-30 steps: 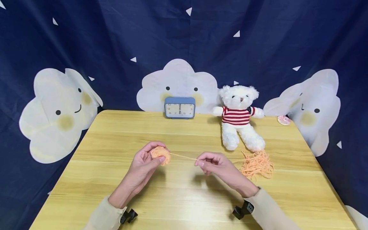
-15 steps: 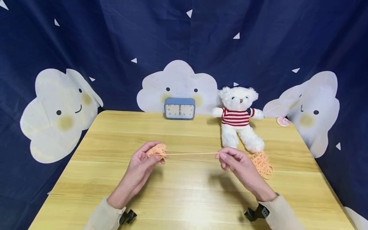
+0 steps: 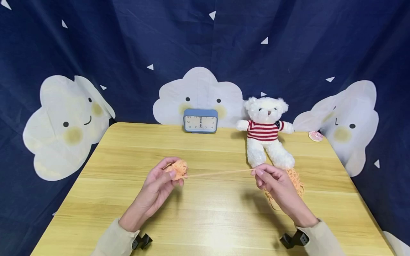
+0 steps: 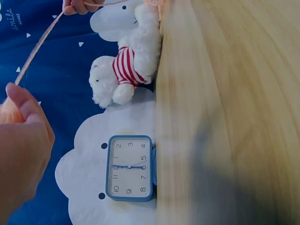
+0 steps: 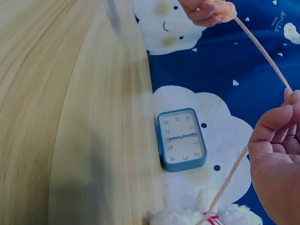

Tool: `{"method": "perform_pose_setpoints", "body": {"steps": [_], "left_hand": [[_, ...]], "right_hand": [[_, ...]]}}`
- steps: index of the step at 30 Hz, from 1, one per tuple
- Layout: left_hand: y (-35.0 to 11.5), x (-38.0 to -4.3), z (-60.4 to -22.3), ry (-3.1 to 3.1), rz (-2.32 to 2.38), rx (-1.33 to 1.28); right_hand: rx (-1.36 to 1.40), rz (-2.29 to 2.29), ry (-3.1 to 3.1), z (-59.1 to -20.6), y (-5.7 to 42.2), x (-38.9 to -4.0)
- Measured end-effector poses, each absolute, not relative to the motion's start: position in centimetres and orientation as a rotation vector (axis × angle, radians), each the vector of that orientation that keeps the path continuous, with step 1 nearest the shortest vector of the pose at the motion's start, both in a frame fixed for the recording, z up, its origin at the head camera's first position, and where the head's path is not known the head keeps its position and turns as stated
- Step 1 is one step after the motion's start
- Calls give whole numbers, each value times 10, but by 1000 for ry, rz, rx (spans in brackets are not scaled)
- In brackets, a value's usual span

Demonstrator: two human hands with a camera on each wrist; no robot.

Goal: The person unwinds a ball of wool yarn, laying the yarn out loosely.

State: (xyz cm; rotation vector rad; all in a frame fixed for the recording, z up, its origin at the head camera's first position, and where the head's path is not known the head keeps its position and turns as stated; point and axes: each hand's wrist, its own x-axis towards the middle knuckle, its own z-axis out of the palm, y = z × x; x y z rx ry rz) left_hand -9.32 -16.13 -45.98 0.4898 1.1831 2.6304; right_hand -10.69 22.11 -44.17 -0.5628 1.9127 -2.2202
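Observation:
My left hand (image 3: 155,188) holds a small ball of peach-orange yarn (image 3: 180,168) between thumb and fingers, above the middle of the table. From the ball a strand of yarn (image 3: 221,173) runs almost level to my right hand (image 3: 277,186), which pinches it between thumb and fingertips. In the right wrist view the strand (image 5: 262,50) slants from the ball to the pinch, and its other part hangs below the hand. Partly hidden behind my right hand lies a loose heap of the same yarn (image 3: 295,180), by the teddy bear's foot.
A white teddy bear (image 3: 262,131) in a red-striped top sits at the back right of the wooden table (image 3: 128,149). Left of it, by the back edge, stands a blue clock (image 3: 200,121). A round pink disc (image 3: 315,136) lies near the far right corner.
My right hand has moved to the right, lengthening the strand between the hands and covering more of the loose heap. The left hand stays nearly in place, while the ball has turned a little in it.

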Motion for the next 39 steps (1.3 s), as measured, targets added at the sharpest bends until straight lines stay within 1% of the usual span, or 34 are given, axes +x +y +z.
{"method": "perform_pose_setpoints", "body": {"steps": [7,12,17,25,39], "left_hand": [[-167,-93,-462,1357,2688,389],[-170,-93,-463,1459,2685,351],[-171,-93,-461,1422,2700,340],[-172,-94,-462,1444,2713,364],[-172,-94,-459,1376,2811,291]], "right_hand": [[-412,-2337,1909,-441,233,-106],[-359,-2460,1873,-441,244,-107],[-368,-2591,1811,-441,258,-110],[-284,-2781,1667,-440,277,-113],[1,-2909,1587,-461,308,-120]]}}
